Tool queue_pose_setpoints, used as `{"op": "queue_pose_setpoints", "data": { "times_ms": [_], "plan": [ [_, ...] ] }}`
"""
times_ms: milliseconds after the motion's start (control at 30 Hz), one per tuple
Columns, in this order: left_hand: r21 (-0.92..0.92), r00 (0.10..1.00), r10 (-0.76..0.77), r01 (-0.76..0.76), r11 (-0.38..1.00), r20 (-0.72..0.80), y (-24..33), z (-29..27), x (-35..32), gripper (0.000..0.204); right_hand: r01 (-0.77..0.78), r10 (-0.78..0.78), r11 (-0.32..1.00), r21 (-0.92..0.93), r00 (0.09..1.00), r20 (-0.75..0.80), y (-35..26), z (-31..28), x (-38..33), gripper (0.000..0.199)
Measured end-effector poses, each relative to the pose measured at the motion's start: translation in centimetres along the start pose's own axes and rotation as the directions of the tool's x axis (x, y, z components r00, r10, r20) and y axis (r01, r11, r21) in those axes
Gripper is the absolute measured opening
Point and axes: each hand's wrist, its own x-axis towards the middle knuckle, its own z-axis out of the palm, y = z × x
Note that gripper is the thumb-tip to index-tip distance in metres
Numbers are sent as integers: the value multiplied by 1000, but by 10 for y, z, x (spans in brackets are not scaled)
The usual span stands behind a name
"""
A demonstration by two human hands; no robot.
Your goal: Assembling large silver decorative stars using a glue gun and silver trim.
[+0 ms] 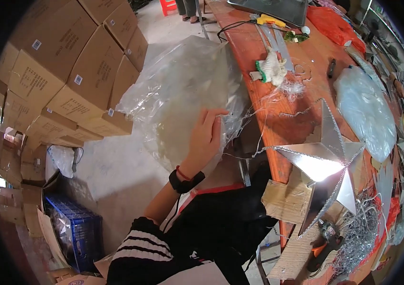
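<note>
My left hand [206, 134], with a black band at the wrist, reaches out over the floor beside the table. Its fingers are bent together at the edge of a large clear plastic bag [178, 95], which spreads out to its left. What lies under the fingertips is partly hidden. To the hand's right, a shiny silver five-pointed star [328, 159] with beaded wire edges rests on the table. Thin wire [240, 156] runs from the star's left tip toward the bag. My right hand is out of view.
The orange-red table [278, 137] holds a white glove [272, 69], a yellow glue gun [271, 20], a filled plastic bag [366, 111], tangled silver wire [361, 232] and pliers [325, 244]. Cardboard boxes [59, 71] are stacked at left, near a blue crate [80, 232]. A person's legs [187, 8] show far off.
</note>
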Motion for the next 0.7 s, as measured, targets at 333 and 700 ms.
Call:
{"op": "queue_pose_setpoints", "data": {
  "times_ms": [333,700],
  "plan": [
    [-71,999,-47,48,996,17,-3,18,-14,14,-168,167,986,3,982,90,-2,0,3,30],
    [-38,991,-78,83,996,109,1,19,-17,15,-68,63,996,66,996,68,6,-9,-1,14]
  ]
}}
